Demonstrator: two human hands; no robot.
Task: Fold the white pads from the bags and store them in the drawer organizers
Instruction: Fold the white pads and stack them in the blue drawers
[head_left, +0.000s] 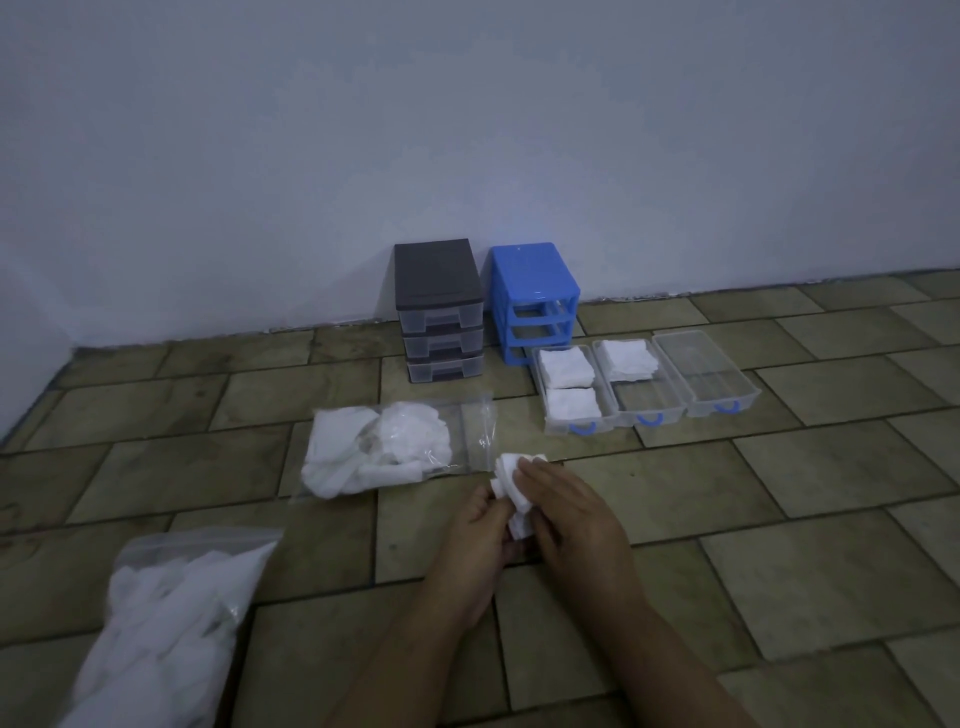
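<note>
Fingers of left hand (480, 525) and right hand (566, 514) both pinching one crumpled white pad (514, 493) above the tiled floor (779, 545). Lying just beyond: one clear bag (395, 452) of pads; another bag (171, 623) filling the near left corner. Standing against the wall: two organizers, grey (440, 312) and blue (535, 301). Sitting in a row before the blue one: three pulled-out drawers (649, 384), two holding folded pads.

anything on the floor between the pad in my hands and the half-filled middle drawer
Nothing visible. The pad is held in both hands, and only bare floor tiles lie between it and the middle drawer.
</note>
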